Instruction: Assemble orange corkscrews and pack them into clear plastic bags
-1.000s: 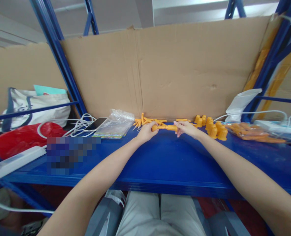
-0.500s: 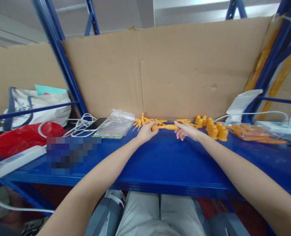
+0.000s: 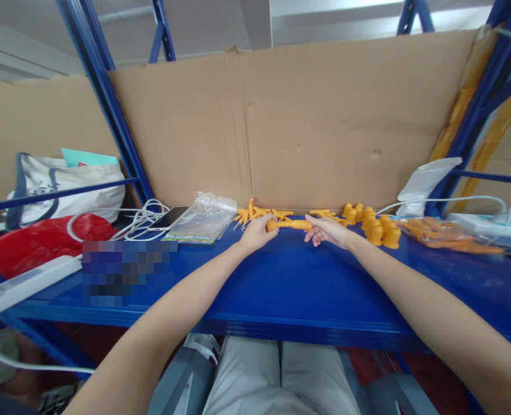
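A long orange plastic piece (image 3: 297, 224) lies level between my two hands, just above or on the blue shelf top. My left hand (image 3: 256, 233) is closed around its left end. At the right end, my right hand (image 3: 328, 231) pinches it, with the other fingers loosely curled below. Branching orange parts (image 3: 252, 212) are behind my left hand, with small silvery bits beside them. More thin orange parts (image 3: 322, 212) lie behind my right hand. Several chunky orange pieces (image 3: 374, 230) stand to the right of it.
A clear bag of orange parts (image 3: 447, 235) lies farther right. To the left are a plastic-wrapped flat packet (image 3: 203, 222), a phone (image 3: 172, 218), white cables (image 3: 140, 225) and a red bag (image 3: 34, 242). A cardboard wall (image 3: 324, 127) closes the back between blue posts.
My right hand has shifted very slightly left along the orange piece, its fingers a little higher. My left hand keeps its hold, and the surroundings look the same.
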Available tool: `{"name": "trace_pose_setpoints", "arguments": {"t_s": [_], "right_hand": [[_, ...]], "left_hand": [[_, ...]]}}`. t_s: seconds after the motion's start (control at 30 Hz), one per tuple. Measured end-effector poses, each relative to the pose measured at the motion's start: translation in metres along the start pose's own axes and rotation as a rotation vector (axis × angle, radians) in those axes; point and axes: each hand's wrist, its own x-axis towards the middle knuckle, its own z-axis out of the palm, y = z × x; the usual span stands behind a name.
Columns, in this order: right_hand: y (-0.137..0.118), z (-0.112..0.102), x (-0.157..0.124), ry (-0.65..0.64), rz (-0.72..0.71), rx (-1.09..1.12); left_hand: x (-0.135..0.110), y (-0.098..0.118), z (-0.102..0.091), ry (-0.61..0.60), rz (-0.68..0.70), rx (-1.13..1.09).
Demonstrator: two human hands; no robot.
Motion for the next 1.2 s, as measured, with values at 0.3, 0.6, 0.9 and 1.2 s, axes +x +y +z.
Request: {"name": "trace_pose_setpoints", "arguments": {"t_s": [0.3, 0.6, 0.9, 1.2], "right_hand": [[-0.005, -0.007, -0.003, -0.086, 0.089, 0.028], [-0.001, -0.007, -0.002, -0.05, -0.002, 0.096], [-0.009, 0.006, -0.001, 0.097, 0.09, -0.041], [0.0, -0.008, -0.001, -0.057, -0.033, 0.02]], "left_hand": [[0.001, 0.002, -0.001, -0.001, -0.039, -0.013], [0.0, 0.001, -0.003, -0.002, -0.053, 0.026], [0.001, 0.002, -0.003, 0.01, 0.018, 0.02], [0.002, -0.001, -0.002, -0.01, -0.056, 0.017]]}}
